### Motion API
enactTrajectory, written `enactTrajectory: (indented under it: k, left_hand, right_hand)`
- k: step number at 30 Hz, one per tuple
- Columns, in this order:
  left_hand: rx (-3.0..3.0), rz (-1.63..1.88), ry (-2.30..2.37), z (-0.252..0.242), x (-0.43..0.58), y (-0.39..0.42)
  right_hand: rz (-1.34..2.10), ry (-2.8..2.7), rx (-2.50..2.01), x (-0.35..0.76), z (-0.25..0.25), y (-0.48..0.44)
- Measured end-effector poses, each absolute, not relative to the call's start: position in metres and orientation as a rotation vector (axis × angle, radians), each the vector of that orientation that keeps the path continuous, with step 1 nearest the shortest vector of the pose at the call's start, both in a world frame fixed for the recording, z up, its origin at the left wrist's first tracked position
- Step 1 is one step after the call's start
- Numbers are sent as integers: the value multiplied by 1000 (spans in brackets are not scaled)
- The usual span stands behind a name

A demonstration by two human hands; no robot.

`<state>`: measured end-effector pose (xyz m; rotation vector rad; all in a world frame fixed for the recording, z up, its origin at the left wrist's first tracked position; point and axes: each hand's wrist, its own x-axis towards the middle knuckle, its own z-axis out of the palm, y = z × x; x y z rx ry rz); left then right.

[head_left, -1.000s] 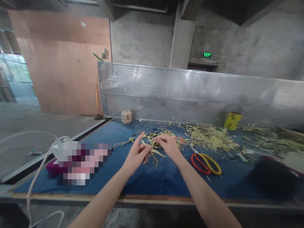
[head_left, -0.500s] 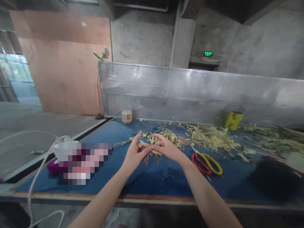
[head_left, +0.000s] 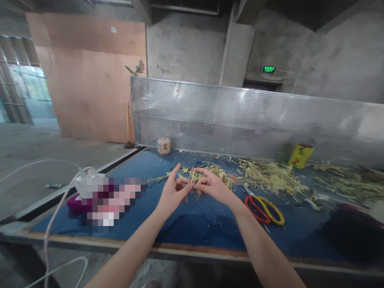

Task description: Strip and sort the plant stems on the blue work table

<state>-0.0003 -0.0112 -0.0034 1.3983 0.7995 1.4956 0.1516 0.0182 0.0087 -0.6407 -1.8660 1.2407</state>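
My left hand (head_left: 171, 197) and my right hand (head_left: 214, 188) meet at the fingertips just above the blue table. Both are pinched, thumbs against fingers, on a small pale green plant strip that the fingers mostly cover. Behind them lies a heap of yellowish-green plant scraps (head_left: 220, 175), partly hidden by my right hand. Thin plant stems (head_left: 157, 179) stick out to the left of my left hand. Scissors with one red and one yellow handle (head_left: 271, 208) rest on the table, right of my right forearm, blades toward the scraps.
A larger pile of plant strips (head_left: 273, 176) spreads to the right, near a yellow can (head_left: 301, 156). A perforated metal panel (head_left: 204, 114) bounds the table's back. At left lie a blurred-out pink item (head_left: 120, 200), a purple object (head_left: 75, 205) and a white cable (head_left: 52, 224); a dark object (head_left: 351, 234) sits right.
The view has turned slightly left, so the scene sits farther right. My hands stay together; the pale strip seen beneath the right fingers is now less visible.
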Motion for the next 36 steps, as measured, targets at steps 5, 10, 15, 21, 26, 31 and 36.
enactTrajectory:
  k: [5, 10, 15, 21, 26, 31, 36]
  left_hand:
    - [1328, 1506, 742, -2, -1, -10]
    - [1336, 1553, 752, 1, -4, -9]
    - [1490, 1477, 762, -1, -3, -12]
    - [1618, 1390, 823, -7, 1, -14]
    - [1687, 1450, 1110, -13, -3, -9]
    - [1735, 1475, 1156, -12, -2, -9]
    - [1761, 1466, 1186, -11, -3, -10]
  right_hand:
    - [1188, -1872, -633, 150, 10, 17]
    - [1165, -1912, -662, 156, 14, 17]
    - [1275, -1995, -682, 156, 12, 17]
    - [1166, -2050, -788, 152, 8, 21]
    - [1078, -1989, -891, 148, 1, 24]
    - [893, -1999, -891, 145, -4, 24]
    - [799, -2034, -846, 146, 1, 22]
